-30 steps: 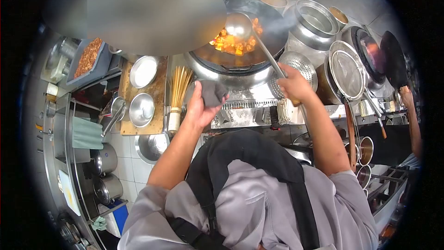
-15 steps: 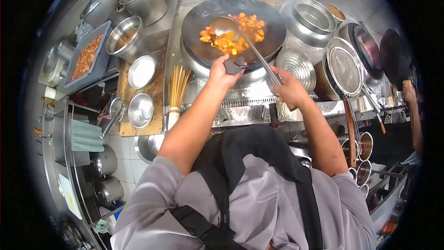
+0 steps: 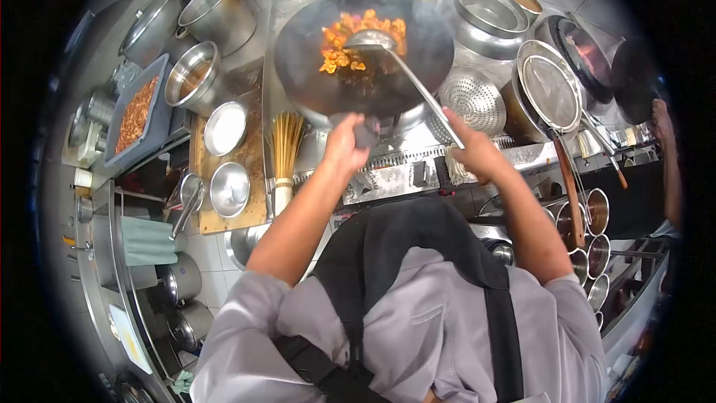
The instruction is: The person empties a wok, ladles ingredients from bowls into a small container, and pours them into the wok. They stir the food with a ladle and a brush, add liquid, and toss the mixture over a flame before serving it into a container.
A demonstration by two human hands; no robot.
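Observation:
My left hand [image 3: 346, 148] is closed round a dark cloth [image 3: 365, 130] at the near edge of the large black wok [image 3: 298, 67]. My right hand [image 3: 473, 151] grips the long metal handle of a ladle [image 3: 371, 38], whose bowl is over the wok among orange and yellow pieces of food [image 3: 347, 61]. The pieces lie at the middle and far part of the wok, with smoke around them. What the cloth covers under my left hand is hidden.
To the right are a perforated strainer [image 3: 471, 101], wire sieves [image 3: 552, 89] and a metal pot [image 3: 494, 15]. A bamboo brush [image 3: 285, 153] and metal bowls [image 3: 229, 189] are on the left. Another person's hand [image 3: 661, 118] holds a dark pan [image 3: 634, 78] at far right.
The wok has shifted left and tilts more toward me, and the food has moved up and bunched at its far side. My left hand has moved slightly left and down. Smoke has thickened.

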